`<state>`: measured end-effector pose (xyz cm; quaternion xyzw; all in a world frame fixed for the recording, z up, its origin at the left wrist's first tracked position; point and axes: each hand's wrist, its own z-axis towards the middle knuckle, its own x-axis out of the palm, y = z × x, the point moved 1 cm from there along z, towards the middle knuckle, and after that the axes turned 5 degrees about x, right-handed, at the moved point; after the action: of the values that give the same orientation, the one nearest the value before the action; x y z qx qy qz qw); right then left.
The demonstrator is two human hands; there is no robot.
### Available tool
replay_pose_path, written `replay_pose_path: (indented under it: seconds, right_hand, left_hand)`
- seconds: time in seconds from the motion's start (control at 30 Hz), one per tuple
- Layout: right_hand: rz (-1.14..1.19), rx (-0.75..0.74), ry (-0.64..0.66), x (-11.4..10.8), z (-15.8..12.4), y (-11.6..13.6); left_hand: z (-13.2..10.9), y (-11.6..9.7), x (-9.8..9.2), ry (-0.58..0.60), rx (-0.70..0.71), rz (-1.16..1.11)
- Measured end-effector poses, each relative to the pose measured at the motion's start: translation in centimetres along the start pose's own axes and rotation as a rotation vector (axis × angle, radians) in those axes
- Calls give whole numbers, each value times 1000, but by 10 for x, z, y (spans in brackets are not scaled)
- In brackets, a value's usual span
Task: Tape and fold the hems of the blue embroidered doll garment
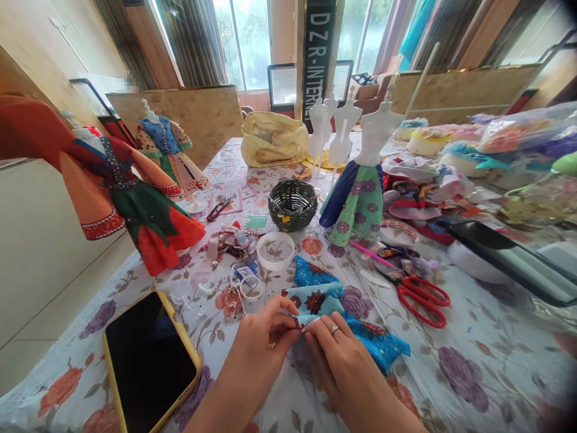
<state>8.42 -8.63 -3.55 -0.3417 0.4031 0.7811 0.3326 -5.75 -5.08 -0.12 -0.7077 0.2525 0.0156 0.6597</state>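
Both hands meet at a blue patterned fabric piece [322, 297] lying on the flowered tablecloth. My left hand [265, 334] pinches the fabric's near edge between thumb and fingers. Beside it my right hand [333, 346], with a ring on one finger, is closed on the same edge, its fingertips almost touching the left ones. A narrow pale strip shows along the edge between the fingertips; whether it is a fold or a trim I cannot tell. The fabric spreads out beyond the hands and to the right, with dark red flower motifs. The palms hide part of it.
Red-handled scissors [421, 294] lie to the right, a phone in a yellow case [153, 361] to the left. Ahead are a white ring [274, 251], a dark woven basket [293, 204] and a mannequin in a green skirt [360, 201]. Dressed mannequins [135, 186] stand at left.
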Motion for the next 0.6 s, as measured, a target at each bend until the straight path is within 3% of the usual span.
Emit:
replay_pose_path:
  seconds: [0.6]
  right_hand:
    - [-47,-6,101,-2,-2,-4]
  left_hand:
    - [-10,3,9,-12,127,232]
